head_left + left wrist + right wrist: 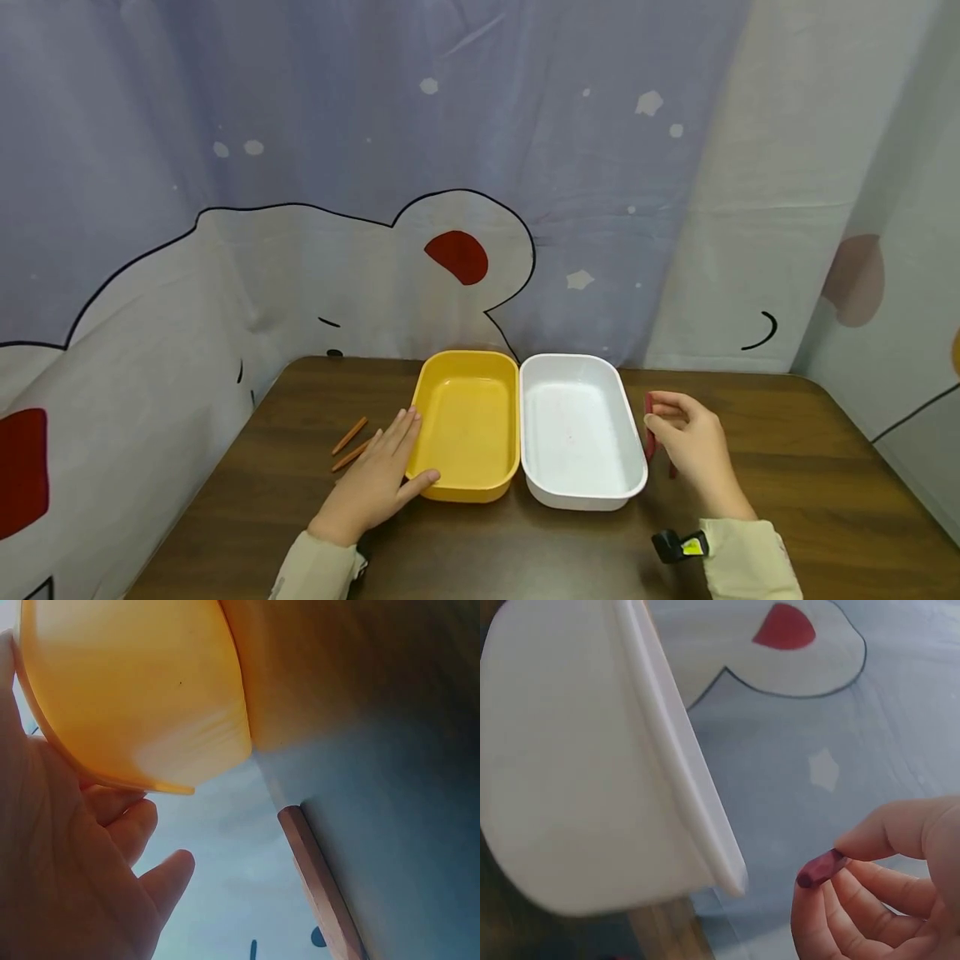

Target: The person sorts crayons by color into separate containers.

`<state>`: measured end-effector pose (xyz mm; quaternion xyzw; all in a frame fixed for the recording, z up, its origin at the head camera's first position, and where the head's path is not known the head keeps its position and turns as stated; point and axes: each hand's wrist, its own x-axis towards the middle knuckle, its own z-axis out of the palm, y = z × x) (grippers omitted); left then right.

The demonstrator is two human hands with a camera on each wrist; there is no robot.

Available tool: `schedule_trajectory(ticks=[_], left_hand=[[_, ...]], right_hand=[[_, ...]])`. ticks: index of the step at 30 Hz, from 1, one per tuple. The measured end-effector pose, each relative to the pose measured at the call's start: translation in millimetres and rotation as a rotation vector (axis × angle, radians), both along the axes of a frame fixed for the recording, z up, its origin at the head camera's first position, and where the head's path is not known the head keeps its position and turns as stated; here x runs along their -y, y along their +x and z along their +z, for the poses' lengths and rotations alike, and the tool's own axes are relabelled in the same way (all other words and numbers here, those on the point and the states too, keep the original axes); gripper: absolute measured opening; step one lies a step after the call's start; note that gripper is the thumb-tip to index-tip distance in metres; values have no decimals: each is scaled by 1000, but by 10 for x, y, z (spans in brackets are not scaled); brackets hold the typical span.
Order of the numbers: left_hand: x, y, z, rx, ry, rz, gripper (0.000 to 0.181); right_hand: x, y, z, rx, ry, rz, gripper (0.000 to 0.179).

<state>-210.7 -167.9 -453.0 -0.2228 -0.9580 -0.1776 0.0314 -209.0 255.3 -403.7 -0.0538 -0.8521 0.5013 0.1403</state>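
My left hand [375, 487] rests its outstretched fingers on the left rim of a yellow plastic bin [468, 492]. The left wrist view shows those fingertips against the bin's outer side. Just right of a white bin [581, 502], my right hand [697, 450] pinches a dark red faceted stick [821, 868], crayon-like, between thumb and fingers. The stick is apart from the white bin's wall. Another red stick [672, 471] lies on the table, mostly hidden by the right hand.
Two orange-brown sticks [349, 436] lie on the brown table [480, 554], left of the yellow bin. Both bins stand side by side near the table's back edge. Behind them hangs a printed curtain [360, 283], with more of it at both sides.
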Motion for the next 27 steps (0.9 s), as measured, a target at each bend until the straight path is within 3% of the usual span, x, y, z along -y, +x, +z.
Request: schedule_trajectory(ticks=[9, 20, 23, 27], left_hand=[[-7, -18, -9, 2, 7, -7, 90], [5, -19, -25, 4, 16, -5, 91], [17, -17, -32, 3, 15, -6, 91], [27, -12, -40, -8, 19, -13, 91]], right_hand=[[325, -128, 33, 73, -165, 56, 37], [680, -277, -98, 137, -392, 124, 38], [780, -293, -157, 150, -402, 142, 38], [898, -319, -254, 161, -314, 159, 36]])
